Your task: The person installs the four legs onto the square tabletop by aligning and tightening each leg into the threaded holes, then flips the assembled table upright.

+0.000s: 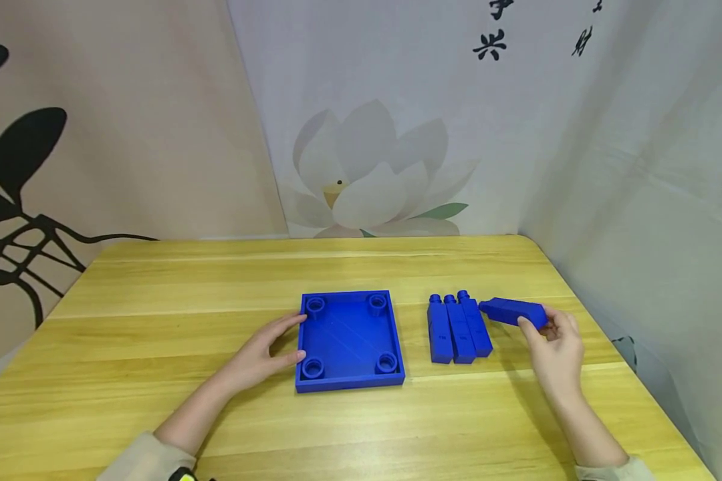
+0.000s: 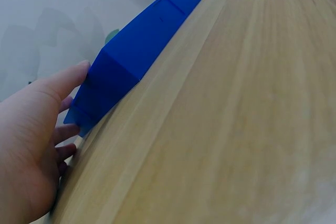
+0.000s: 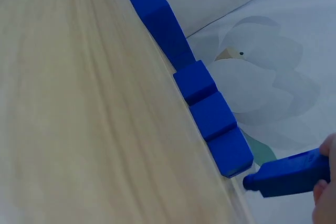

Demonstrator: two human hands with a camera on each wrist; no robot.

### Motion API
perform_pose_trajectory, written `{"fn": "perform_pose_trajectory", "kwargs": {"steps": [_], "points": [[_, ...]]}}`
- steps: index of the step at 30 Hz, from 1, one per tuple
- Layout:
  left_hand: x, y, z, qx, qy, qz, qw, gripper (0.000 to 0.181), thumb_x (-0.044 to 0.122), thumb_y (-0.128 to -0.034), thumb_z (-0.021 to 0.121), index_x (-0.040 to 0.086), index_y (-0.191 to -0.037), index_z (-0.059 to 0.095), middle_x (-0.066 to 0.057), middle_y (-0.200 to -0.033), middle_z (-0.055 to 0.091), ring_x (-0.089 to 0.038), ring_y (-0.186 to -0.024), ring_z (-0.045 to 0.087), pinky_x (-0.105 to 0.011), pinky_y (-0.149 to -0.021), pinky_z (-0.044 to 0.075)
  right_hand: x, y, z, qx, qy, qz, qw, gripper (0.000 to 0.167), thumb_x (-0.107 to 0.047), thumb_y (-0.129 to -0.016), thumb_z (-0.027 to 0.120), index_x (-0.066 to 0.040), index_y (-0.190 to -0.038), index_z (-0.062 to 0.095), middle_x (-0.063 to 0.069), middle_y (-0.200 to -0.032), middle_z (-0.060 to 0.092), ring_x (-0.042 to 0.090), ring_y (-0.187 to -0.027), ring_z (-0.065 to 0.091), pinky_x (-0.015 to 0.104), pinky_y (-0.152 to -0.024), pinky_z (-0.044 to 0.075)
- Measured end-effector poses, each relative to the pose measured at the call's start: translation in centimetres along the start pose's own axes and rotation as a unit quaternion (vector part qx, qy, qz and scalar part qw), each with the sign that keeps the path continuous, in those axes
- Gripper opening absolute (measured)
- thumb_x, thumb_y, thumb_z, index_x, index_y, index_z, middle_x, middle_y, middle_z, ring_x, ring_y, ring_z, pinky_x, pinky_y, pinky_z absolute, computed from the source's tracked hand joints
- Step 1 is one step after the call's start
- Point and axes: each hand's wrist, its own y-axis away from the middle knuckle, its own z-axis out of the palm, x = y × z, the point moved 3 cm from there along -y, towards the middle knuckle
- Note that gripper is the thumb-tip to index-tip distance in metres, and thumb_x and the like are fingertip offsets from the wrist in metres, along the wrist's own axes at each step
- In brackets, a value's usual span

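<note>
A square blue panel (image 1: 350, 337) with a raised rim and a round socket at each corner lies flat on the table, sockets up. My left hand (image 1: 259, 354) rests beside its left edge, thumb and fingertips touching the rim. To the panel's right, three blue legs (image 1: 460, 334) lie side by side, their round pegs pointing to the far side. My right hand (image 1: 558, 354) pinches another blue leg (image 1: 514, 312) at its thick end, above the table. Its peg points left, close to the lying legs. The right wrist view also shows this held leg (image 3: 294, 174).
The wooden table (image 1: 361, 434) has its far edge against a pale curtain (image 1: 385, 80) printed with a lotus flower. More curtain (image 1: 656, 167) hangs along the right side.
</note>
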Motion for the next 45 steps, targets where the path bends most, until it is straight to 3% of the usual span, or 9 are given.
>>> {"fn": "perform_pose_trajectory", "kwargs": {"steps": [6, 12, 22, 32, 37, 45], "points": [[0.1, 0.0, 0.0, 0.002, -0.007, 0.001, 1.0000, 0.065, 0.029, -0.0888, 0.070, 0.009, -0.144, 0.043, -0.020, -0.148, 0.034, -0.040, -0.135, 0.031, -0.056, -0.106, 0.028, -1.2, -0.6, -0.2, -0.012, -0.046, -0.030, 0.9984, 0.032, 0.007, -0.088, 0.063, 0.015, -0.117, 0.055, -0.002, -0.100, 0.045, 0.005, -0.083, 0.054, 0.008, -0.075, 0.044], [0.1, -0.1, 0.1, 0.001, -0.003, 0.004, 1.0000, 0.065, 0.028, -0.0883, 0.071, 0.009, -0.144, 0.043, -0.020, -0.148, 0.035, -0.040, -0.135, 0.031, -0.056, -0.107, 0.026, -2.6, -1.3, -0.2, -0.021, -0.048, -0.075, 0.9958, 0.034, 0.011, -0.086, 0.063, 0.014, -0.119, 0.054, -0.005, -0.101, 0.045, 0.004, -0.086, 0.055, 0.009, -0.077, 0.044], [0.2, -0.1, 0.2, 0.003, 0.006, 0.003, 1.0000, 0.065, 0.027, -0.0877, 0.072, 0.008, -0.143, 0.044, -0.020, -0.147, 0.036, -0.039, -0.135, 0.031, -0.054, -0.107, 0.027, -5.3, -2.5, 1.5, -0.038, -0.109, -0.130, 0.9847, 0.036, 0.017, -0.084, 0.061, 0.018, -0.119, 0.052, 0.000, -0.100, 0.048, 0.006, -0.083, 0.054, 0.012, -0.076, 0.045], [0.2, 0.0, 0.1, 0.004, 0.009, 0.001, 1.0000, 0.065, 0.027, -0.0877, 0.072, 0.007, -0.143, 0.044, -0.020, -0.147, 0.036, -0.040, -0.134, 0.032, -0.054, -0.107, 0.027, -7.9, -2.8, 4.3, -0.075, -0.170, -0.158, 0.9697, 0.034, 0.013, -0.086, 0.062, 0.016, -0.119, 0.055, 0.005, -0.101, 0.050, 0.011, -0.085, 0.054, 0.015, -0.077, 0.047], [0.3, 0.0, 0.1, 0.006, 0.009, -0.001, 0.9999, 0.065, 0.027, -0.0872, 0.072, 0.008, -0.143, 0.044, -0.020, -0.147, 0.036, -0.039, -0.135, 0.031, -0.054, -0.107, 0.026, -8.8, -2.7, 5.6, -0.100, -0.173, -0.150, 0.9682, 0.033, 0.013, -0.087, 0.060, 0.015, -0.120, 0.056, 0.003, -0.103, 0.049, 0.012, -0.086, 0.053, 0.014, -0.076, 0.047], [0.3, 0.0, 0.0, 0.007, 0.007, -0.001, 0.9999, 0.065, 0.027, -0.0871, 0.072, 0.007, -0.143, 0.044, -0.021, -0.146, 0.037, -0.039, -0.134, 0.032, -0.054, -0.107, 0.027, -12.2, -2.1, 7.0, -0.135, -0.177, -0.155, 0.9626, 0.031, 0.017, -0.087, 0.057, 0.022, -0.118, 0.053, 0.006, -0.102, 0.049, 0.009, -0.083, 0.050, 0.014, -0.073, 0.045]]}}
